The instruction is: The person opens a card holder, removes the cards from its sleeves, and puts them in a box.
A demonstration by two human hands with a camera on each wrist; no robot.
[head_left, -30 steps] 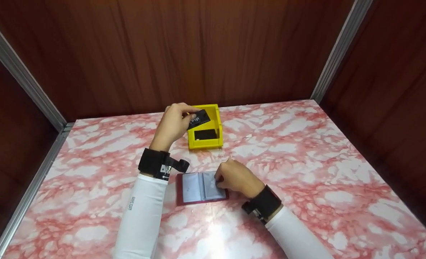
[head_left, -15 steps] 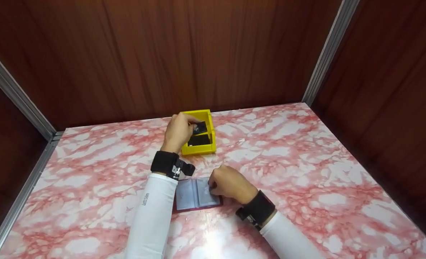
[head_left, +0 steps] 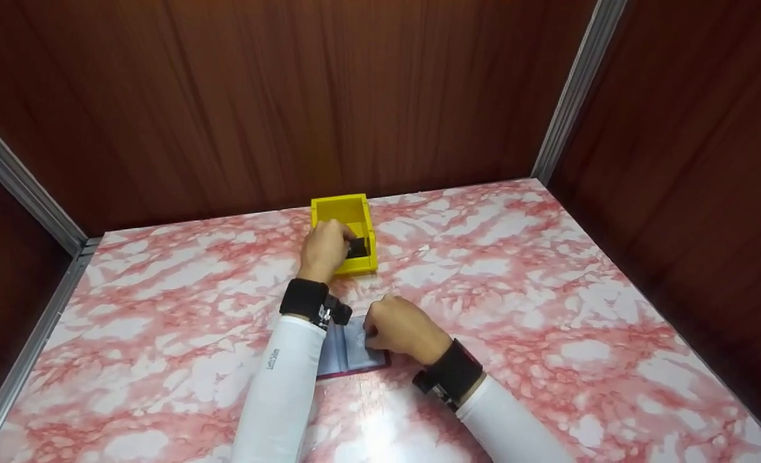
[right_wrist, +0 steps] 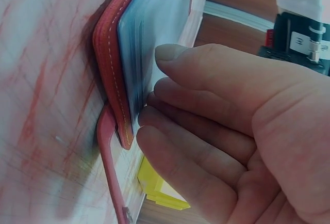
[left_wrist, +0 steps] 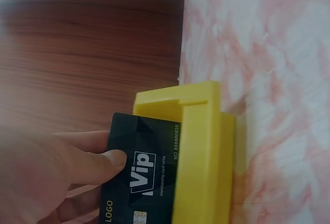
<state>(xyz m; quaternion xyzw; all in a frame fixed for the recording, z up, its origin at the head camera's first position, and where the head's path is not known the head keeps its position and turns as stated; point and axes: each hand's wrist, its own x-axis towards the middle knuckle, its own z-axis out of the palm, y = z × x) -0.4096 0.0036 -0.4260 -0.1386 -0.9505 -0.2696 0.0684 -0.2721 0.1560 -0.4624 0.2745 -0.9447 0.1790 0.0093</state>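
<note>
My left hand (head_left: 326, 244) pinches a black card (left_wrist: 144, 167) between thumb and fingers, just inside the yellow bin (left_wrist: 198, 152). The card bears "Vip" lettering and a gold chip. In the head view a dark patch shows past the fingers in the bin; whether it is this card or another, I cannot tell. Nearer me lies an open red card holder (right_wrist: 109, 53) with clear plastic sleeves (head_left: 357, 354). Over its right page sits my right hand (head_left: 406, 328), fingers loosely bent with nothing held, fingertips at the sleeves' edge. My left forearm covers the holder's left part.
The yellow bin stands near the back edge of the pink-and-white marbled table (head_left: 515, 289). Brown wood-look panels (head_left: 258, 96) rise behind and at both sides, with metal posts (head_left: 576, 90) at the corners. A red strap (right_wrist: 105, 146) sticks out from the holder.
The left hand has lowered the black card from above the bin down into its near end. The right hand stays at the card holder. The head view has shifted slightly.
</note>
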